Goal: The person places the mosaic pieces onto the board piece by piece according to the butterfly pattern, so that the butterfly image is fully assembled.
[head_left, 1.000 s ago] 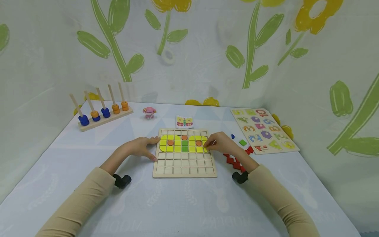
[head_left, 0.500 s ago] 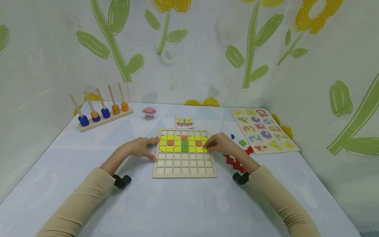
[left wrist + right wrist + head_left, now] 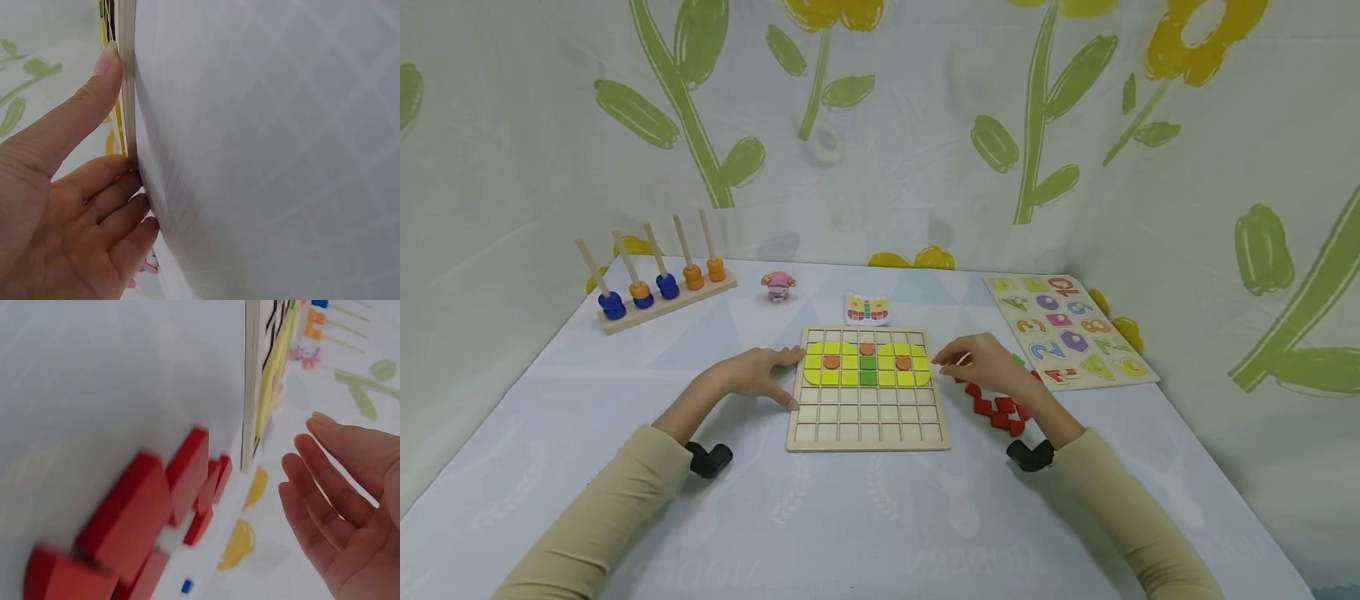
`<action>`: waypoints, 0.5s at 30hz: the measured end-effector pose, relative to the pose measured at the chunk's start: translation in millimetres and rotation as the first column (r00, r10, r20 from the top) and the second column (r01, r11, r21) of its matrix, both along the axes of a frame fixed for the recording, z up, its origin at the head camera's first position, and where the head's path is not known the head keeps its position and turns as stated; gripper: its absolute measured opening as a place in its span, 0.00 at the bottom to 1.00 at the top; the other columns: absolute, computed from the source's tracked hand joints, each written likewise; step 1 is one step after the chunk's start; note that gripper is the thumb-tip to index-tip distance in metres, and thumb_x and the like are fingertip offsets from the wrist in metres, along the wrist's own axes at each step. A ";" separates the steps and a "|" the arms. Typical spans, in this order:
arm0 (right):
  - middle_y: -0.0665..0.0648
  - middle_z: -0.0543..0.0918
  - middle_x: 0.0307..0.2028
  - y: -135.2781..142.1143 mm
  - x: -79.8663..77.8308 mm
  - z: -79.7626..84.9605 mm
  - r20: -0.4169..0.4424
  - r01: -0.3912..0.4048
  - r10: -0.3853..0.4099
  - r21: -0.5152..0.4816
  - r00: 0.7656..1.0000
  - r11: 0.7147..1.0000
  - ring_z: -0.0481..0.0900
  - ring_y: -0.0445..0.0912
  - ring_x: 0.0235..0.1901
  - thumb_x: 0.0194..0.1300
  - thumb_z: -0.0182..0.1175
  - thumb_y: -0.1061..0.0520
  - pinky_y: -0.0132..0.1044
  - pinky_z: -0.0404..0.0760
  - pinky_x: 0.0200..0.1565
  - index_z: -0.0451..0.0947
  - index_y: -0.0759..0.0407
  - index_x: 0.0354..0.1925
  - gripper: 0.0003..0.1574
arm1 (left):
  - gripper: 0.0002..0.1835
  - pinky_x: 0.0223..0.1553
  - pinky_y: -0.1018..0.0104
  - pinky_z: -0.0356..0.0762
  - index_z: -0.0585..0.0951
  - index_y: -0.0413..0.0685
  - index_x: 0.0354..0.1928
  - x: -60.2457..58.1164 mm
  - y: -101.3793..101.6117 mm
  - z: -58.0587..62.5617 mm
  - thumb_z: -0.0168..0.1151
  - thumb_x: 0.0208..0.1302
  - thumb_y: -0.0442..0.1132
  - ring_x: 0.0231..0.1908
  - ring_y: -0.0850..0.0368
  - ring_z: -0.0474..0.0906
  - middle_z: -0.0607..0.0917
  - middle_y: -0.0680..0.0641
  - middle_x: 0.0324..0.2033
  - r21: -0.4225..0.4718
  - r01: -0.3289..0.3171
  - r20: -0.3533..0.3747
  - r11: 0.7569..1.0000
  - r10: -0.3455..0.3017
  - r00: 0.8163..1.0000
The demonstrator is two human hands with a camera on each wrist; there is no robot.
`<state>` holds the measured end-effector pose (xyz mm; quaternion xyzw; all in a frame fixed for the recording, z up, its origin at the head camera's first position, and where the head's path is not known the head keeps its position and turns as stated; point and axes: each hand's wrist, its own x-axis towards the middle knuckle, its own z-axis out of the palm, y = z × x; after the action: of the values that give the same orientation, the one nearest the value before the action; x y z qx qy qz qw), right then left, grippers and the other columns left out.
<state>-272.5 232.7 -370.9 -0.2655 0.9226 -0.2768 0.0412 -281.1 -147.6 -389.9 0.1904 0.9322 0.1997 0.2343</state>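
A wooden grid board (image 3: 847,412) lies flat in the middle of the table. Its upper rows hold yellow pieces (image 3: 887,377), green squares (image 3: 868,377) and orange rounds (image 3: 903,363) in a butterfly-like pattern; the lower rows are bare. At the board's left edge rests my left hand (image 3: 756,372), thumb and fingers spread; the left wrist view shows thumb and fingertips against the board's side (image 3: 127,81). My right hand (image 3: 983,364) hovers just off the right edge, its fingers loosely bent. Nothing sits between those fingers (image 3: 312,456) in the right wrist view.
Several red pieces (image 3: 1000,420) lie right of the board, partly under my right arm. A small butterfly card (image 3: 867,309) stands behind it. Farther out are a bead-peg stand (image 3: 673,300), a pink figurine (image 3: 778,286) and a number puzzle board (image 3: 1067,333).
My right hand has let go of the yellow piece at the board's right side and moved right, off the board. The left hand has stayed in place.
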 end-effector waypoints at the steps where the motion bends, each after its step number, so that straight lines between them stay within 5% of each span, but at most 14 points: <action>1: 0.52 0.86 0.38 3.1 1.1 1.1 0.000 0.010 -0.010 0.001 1.000 1.000 0.80 0.44 0.35 0.61 0.66 0.61 0.37 0.82 0.42 0.85 0.61 0.44 0.11 | 0.54 0.66 0.37 0.50 0.55 0.48 0.74 0.0 0.0 -0.3 0.73 0.50 0.57 0.71 0.35 0.47 0.54 0.36 0.72 0.000 -0.001 0.001 1.000 0.001 1.000; 15: 0.49 0.83 0.30 35.6 14.0 -0.9 0.054 0.146 -0.155 0.146 0.986 0.978 0.77 0.45 0.32 0.59 0.69 0.59 0.35 0.80 0.34 0.84 0.57 0.35 0.05 | 0.54 0.66 0.37 0.50 0.55 0.48 0.75 0.2 0.6 1.4 0.73 0.50 0.57 0.71 0.35 0.47 0.54 0.36 0.72 -0.005 -0.010 -0.001 1.000 0.010 1.000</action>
<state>-258.5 268.3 -371.8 -0.1823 0.9556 -0.2212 0.0689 -280.9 -147.1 -388.5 0.1851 0.9338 0.1985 0.2332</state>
